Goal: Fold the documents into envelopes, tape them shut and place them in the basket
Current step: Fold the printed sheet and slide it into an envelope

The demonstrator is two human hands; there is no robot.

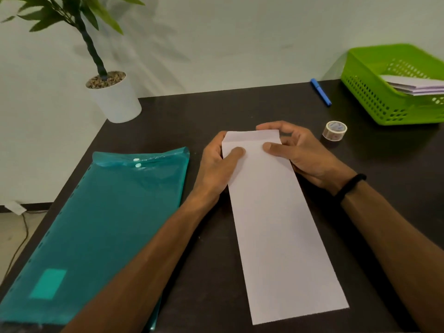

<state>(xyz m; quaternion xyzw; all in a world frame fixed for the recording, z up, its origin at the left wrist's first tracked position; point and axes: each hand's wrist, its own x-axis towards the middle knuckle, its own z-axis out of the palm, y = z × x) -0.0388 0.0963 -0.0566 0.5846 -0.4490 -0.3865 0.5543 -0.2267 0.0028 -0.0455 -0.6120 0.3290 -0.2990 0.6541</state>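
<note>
A long, narrow strip of folded white paper (278, 224) lies lengthwise on the dark table (182, 121), its far end bent over in a short flap. My left hand (217, 164) grips the far left corner, thumb on top and fingers under the edge. My right hand (300, 155) holds the far right corner the same way, its fingers curled behind the flap. A roll of clear tape (334, 131) stands just right of my right hand. The green perforated basket (374, 92) at the back right holds folded white envelopes (415, 86).
A teal plastic document folder (103, 227) lies on the left of the table. A blue pen (320, 92) rests near the back edge beside the basket. A potted plant in a white pot (115, 99) stands off the back left corner, against the wall.
</note>
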